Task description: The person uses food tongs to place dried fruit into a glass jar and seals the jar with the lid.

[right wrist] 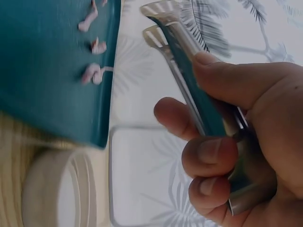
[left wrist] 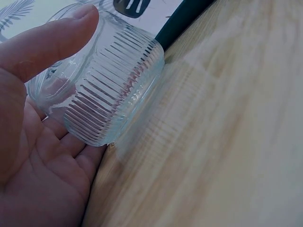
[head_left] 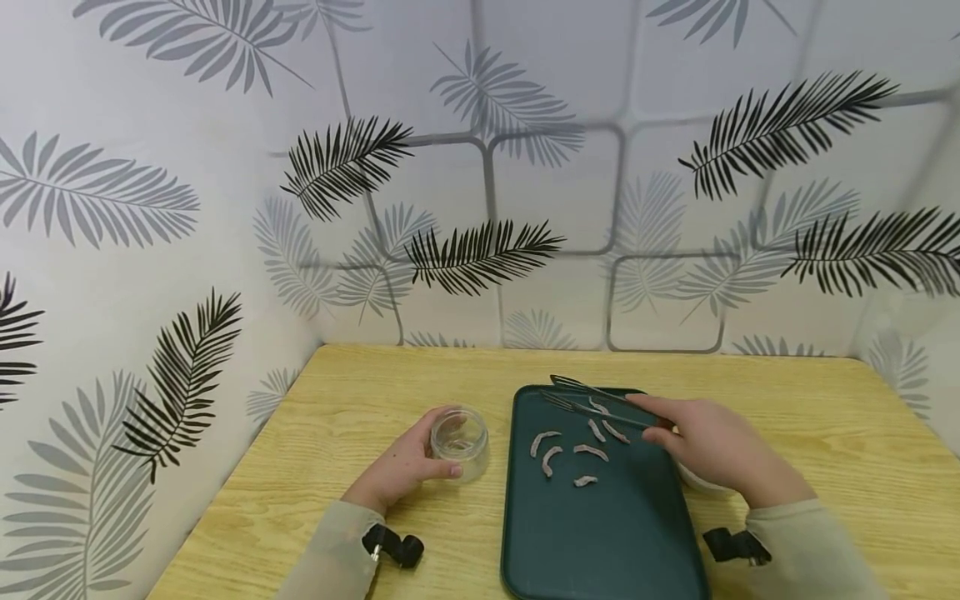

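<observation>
My left hand (head_left: 401, 462) holds a clear glass jar (left wrist: 111, 90) with ribbed sides, thumb on one side and fingers on the other. The jar's open mouth faces up, and it is left of a dark green tray (head_left: 592, 542). My right hand (head_left: 716, 446) grips metal tongs (right wrist: 182, 61) with slotted ends, over the tray's right side. The tongs' two arms are spread apart, with nothing visible between their tips. Several small, pale pinkish, curved strips (head_left: 591, 452) lie scattered on the tray's upper half; their kind is unclear.
A round white container (right wrist: 59, 194) stands right of the tray, mostly hidden under my right hand in the head view. Everything rests on a light wooden table (head_left: 405, 375). Behind it rises a wall (head_left: 555, 300) with a leaf pattern.
</observation>
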Available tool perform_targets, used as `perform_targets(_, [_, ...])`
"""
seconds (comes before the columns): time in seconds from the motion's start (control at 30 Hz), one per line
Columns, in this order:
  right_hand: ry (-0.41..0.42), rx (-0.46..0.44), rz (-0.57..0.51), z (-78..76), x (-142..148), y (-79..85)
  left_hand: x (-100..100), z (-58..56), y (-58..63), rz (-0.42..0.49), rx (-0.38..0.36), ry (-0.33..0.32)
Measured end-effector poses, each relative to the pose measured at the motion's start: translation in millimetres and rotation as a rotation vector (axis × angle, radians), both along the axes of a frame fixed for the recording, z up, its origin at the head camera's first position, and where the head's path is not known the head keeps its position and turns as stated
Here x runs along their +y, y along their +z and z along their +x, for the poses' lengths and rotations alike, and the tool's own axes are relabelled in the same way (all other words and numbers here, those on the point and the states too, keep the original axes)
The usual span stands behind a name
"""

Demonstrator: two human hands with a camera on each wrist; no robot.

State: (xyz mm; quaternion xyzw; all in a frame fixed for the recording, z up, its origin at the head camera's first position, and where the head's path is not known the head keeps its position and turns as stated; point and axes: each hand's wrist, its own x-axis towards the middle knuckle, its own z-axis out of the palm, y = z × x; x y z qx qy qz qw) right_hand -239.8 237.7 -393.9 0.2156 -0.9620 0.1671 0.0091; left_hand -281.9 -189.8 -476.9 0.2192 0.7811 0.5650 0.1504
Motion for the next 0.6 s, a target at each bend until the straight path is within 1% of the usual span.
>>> perform_targets(0.37, [-0.063, -0.054, 0.052, -4.8, 30, -0.8, 0, 0.5, -0.7, 0.009, -0.003, -0.004])
perform_targets(0.47, [-0.075, -0.074, 0.060, -5.9, 34, -1.6, 0, 0.4, -0.5, 0.012, -0.002, -0.003])
perform_targets(0.6, [-0.081, -0.072, 0.072, -8.3, 33, -4.7, 0, -0.5, -0.7, 0.012, -0.005, 0.002])
